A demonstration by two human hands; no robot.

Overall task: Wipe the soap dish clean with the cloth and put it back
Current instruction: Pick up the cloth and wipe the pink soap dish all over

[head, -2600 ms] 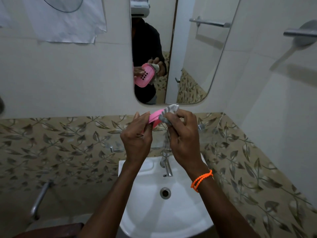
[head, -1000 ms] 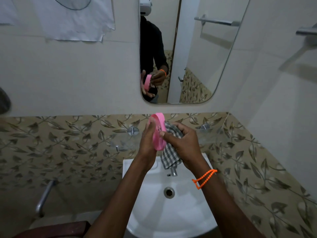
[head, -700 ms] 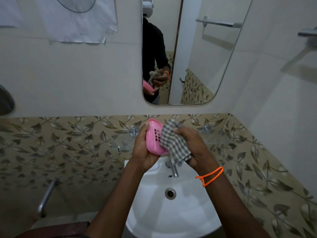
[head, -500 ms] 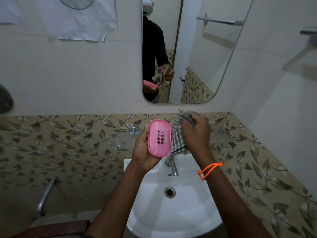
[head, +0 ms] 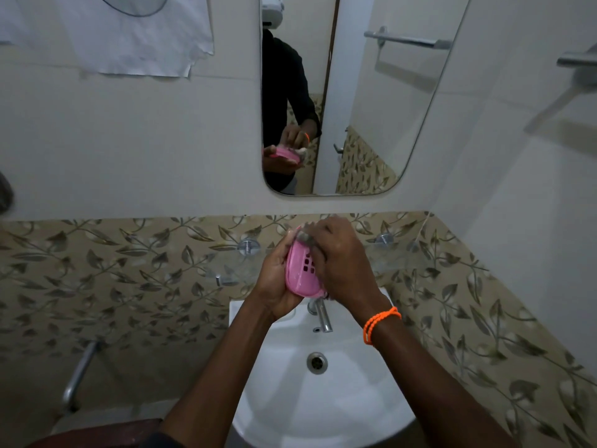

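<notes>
Plainly unlabelled pink soap dish (head: 303, 276), hands (head: 342, 266) wiping

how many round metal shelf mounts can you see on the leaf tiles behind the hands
2: one mount left of the left hand, one mount right of the right hand. The hands and pink soap dish may hide another between them.
</notes>
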